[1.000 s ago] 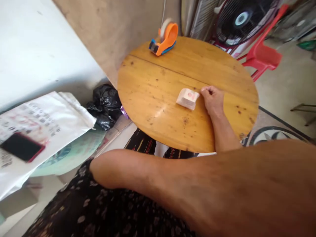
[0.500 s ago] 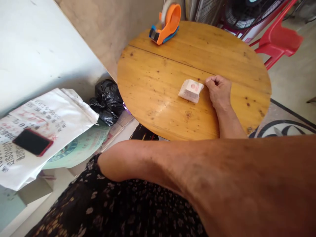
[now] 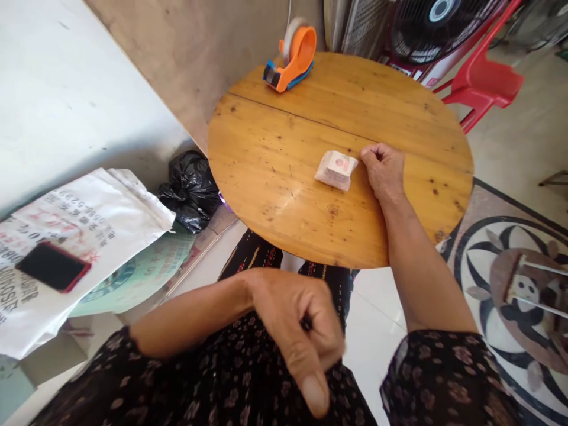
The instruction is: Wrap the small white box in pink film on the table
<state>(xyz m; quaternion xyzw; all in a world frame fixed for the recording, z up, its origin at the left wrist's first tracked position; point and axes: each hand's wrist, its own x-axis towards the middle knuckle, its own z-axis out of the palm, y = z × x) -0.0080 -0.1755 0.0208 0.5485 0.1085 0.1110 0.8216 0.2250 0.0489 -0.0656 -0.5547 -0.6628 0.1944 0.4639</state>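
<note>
A small whitish packet with a red mark lies near the middle of a round wooden table. My right hand rests on the tabletop just right of the packet, its fingers curled into a loose fist, the knuckles at the packet's edge. My left hand hangs low in the foreground over my lap in dark patterned cloth. Its fingers are curled in, with one fingertip pointing toward the camera. I see nothing in it.
An orange tape dispenser stands at the table's far edge by the wall. Behind are a fan and a red chair. Left of the table lie a black bag and a white printed sack with a dark phone on it.
My left forearm, which filled the foreground, has drawn back, and the curled left hand now shows. My right hand and the packet have stayed put.
</note>
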